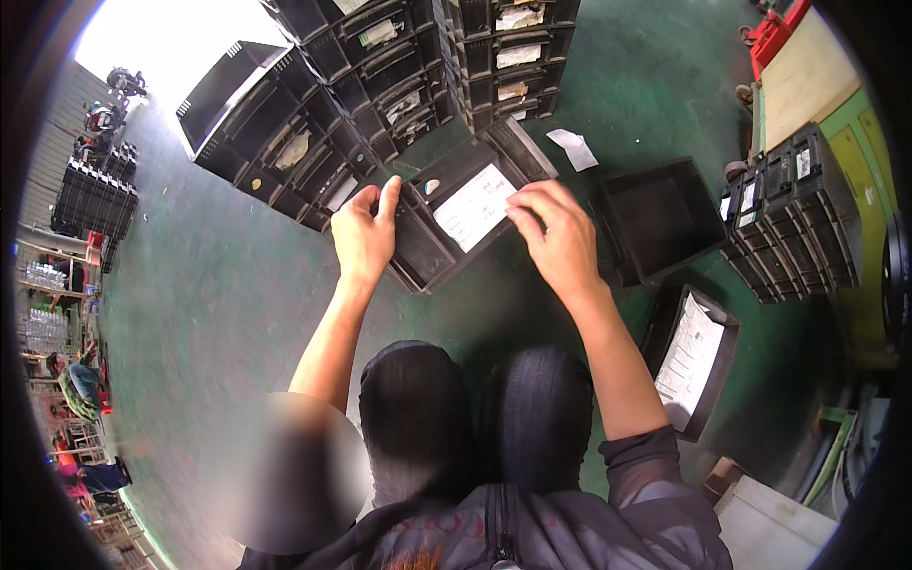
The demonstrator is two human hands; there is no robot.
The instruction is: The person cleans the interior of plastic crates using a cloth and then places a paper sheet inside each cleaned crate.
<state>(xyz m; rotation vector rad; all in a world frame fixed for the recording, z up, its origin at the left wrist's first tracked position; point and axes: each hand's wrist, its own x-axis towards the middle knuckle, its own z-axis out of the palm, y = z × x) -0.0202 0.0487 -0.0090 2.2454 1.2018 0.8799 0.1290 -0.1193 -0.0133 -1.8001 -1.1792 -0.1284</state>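
A black plastic crate point(423, 261) sits tilted on the floor in front of my knees. On its upward side lies a white paper sheet point(472, 209) with writing, next to a small round sticker point(431, 186). My right hand point(562, 237) pinches the sheet's right edge between thumb and fingers. At the crate's left end is my left hand point(365, 236), its thumb raised and apart from its half-curled fingers, with nothing visible between them. Whether it touches the crate is hard to tell.
Stacked black crates point(380, 66) with paper labels stand ahead. To the right are an open black bin point(665, 223), a stack of crates point(798, 214) and a bin with papers point(692, 356). A loose paper point(573, 149) lies on the green floor. Another person point(81, 385) is far left.
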